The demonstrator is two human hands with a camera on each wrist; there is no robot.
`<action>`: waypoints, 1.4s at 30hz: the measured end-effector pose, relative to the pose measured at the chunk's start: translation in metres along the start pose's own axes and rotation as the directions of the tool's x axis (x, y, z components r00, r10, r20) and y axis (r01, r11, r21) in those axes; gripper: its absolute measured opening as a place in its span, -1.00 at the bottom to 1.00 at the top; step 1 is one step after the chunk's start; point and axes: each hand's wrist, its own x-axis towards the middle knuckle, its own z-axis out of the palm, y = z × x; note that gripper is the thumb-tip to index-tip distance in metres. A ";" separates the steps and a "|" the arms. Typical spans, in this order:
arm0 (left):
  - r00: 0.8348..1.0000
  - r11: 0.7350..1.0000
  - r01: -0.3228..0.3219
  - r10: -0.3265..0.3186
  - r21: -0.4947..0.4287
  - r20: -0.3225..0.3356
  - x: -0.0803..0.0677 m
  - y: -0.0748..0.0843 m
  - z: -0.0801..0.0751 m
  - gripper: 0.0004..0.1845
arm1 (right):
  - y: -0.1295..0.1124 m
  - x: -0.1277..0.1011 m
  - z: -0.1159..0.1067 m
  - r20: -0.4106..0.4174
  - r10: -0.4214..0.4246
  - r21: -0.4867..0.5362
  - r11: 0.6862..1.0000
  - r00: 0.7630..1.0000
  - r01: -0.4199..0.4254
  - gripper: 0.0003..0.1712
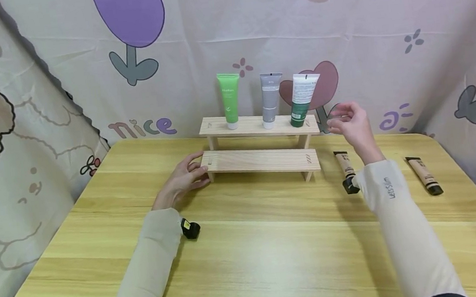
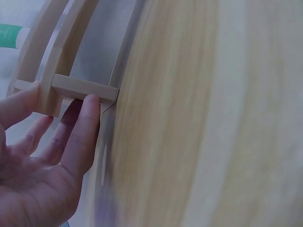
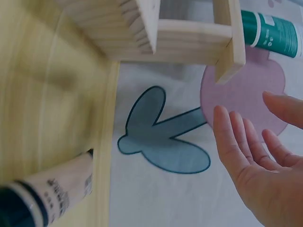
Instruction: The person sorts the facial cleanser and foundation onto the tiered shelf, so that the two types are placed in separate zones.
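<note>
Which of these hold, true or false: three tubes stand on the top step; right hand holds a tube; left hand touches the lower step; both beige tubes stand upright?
1. Three tubes stand on the two-step wooden rack's top step: true; green tube, grey tube, white-and-green tube.
2. The right hand holds a tube: false; it holds nothing.
3. The left hand touches the lower step's left end: true.
4. Both beige tubes stand upright: false; one and the other lie on the wooden table.

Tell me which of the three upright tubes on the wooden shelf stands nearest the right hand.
The white-and-green tube, at the shelf's right end; the grey and bright green ones stand further left.
</note>
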 end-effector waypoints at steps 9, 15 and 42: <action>1.000 1.000 -0.004 0.004 -0.003 0.006 0.000 0.000 0.001 -0.30 | 0.010 -0.002 -0.018 0.068 0.052 -0.018 0.999 0.996 -0.051 -0.55; 1.000 1.000 -0.004 0.004 -0.003 -0.003 -0.002 0.000 0.000 -0.31 | 0.019 -0.004 -0.024 0.110 0.106 -0.080 0.992 0.988 -0.097 -0.40; 1.000 1.000 -0.018 0.018 0.005 0.008 0.000 -0.002 0.000 -0.31 | 0.049 -0.025 -0.051 0.189 0.232 -0.194 0.961 0.954 -0.196 -0.33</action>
